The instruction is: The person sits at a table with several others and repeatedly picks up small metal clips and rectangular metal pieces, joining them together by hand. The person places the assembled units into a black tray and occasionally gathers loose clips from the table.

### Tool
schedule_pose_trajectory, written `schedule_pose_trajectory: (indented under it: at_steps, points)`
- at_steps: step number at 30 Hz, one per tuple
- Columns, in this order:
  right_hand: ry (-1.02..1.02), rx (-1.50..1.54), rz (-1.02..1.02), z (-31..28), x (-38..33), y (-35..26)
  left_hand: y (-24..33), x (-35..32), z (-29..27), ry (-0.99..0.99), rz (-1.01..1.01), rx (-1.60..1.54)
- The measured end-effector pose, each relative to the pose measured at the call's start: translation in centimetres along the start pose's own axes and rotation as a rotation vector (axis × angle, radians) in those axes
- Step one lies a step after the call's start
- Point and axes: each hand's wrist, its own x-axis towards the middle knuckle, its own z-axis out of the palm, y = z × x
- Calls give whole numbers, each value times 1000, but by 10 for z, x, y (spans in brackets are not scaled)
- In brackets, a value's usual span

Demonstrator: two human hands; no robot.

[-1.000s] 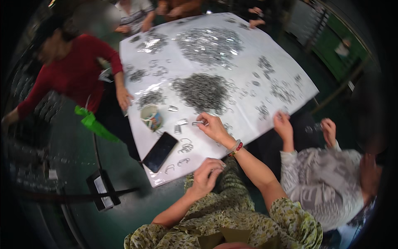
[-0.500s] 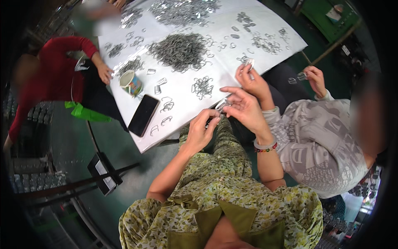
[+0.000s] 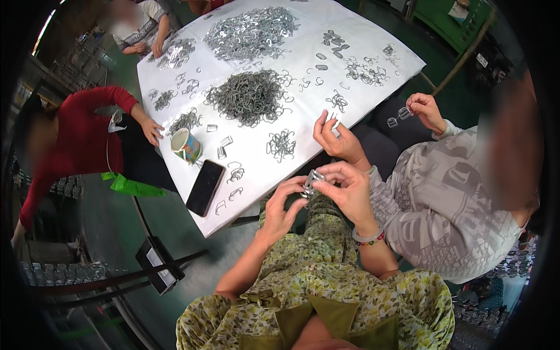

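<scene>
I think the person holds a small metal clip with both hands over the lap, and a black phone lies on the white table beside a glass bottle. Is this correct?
Not quite. The head view shows that beside the black phone stands a patterned cup, not a glass bottle. The rest is right: the left hand and right hand hold a small metal clip over the lap, and the phone lies on the white table.

White bench (image 3: 303, 125), strewn with heaps of metal clips: big pile (image 3: 248, 96) mid-bench, another (image 3: 251, 32) farther back, small cluster (image 3: 282, 144) nearer. Paper cup (image 3: 185, 144) and black phone (image 3: 205, 187) by the near-left edge.
</scene>
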Motion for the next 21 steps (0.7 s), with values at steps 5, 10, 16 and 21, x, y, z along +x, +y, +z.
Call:
schedule_pose_trajectory:
  at_steps: [5,10,16,21]
  points:
    - [-34,-117,-136,-2,-7,0,-9,42,-21,129,-116,-70]
    - [-106,-160,-154,3,-17,5,-8,128,-20,114,-104,215]
    - [-173,-131,-164,0,-25,19,-55,149,7,98,-198,268]
    - [-256,-98,-149,-3,-25,24,-90,160,15,-37,-155,484]
